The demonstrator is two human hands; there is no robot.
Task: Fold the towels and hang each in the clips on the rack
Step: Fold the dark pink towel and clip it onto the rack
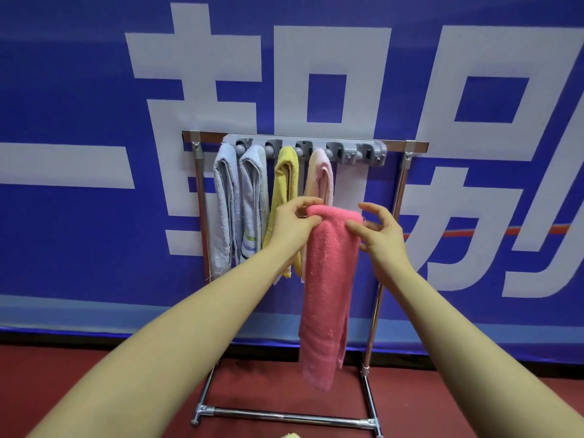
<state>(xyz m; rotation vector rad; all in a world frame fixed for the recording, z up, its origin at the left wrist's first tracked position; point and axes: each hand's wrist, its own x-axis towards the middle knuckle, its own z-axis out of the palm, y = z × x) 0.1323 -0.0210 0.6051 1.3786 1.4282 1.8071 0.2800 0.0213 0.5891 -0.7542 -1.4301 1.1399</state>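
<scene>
A folded pink towel (pixel 328 279) hangs in front of the rack (pixel 401 191), held up below the grey clip bar (pixel 305 148) that runs along the rack's top rail. The left hand (pixel 292 227) pinches the towel's upper left edge, thumb and fingers curled onto the fold. The right hand (pixel 379 232) meets the towel's upper right edge with the thumb pressed against the cloth, while its fingers are spread and lifted behind; whether they touch the far side is hidden by the towel itself. The towel's lower end hangs free above the floor (pixel 94 374), covering part of the rack's right upright.

Four towels already hang from the clip bar. Counting from the bar's left end: a grey towel (pixel 224 210), a second grey towel with a striped band near its hem (pixel 252 203), a yellow towel (pixel 284 184) and a pale pink towel (pixel 320 178). The lower parts of the yellow and pale pink ones are hidden behind the left hand, its forearm and the held towel. The clip at the bar's right end (pixel 368 153) holds nothing.

Behind the rack stands a blue banner (pixel 79 90) with large white characters, cut off at the edges. At the bottom edge, below the rack's base bar, a small yellowish scrap (pixel 292 435) is mostly out of frame and cannot be identified.
</scene>
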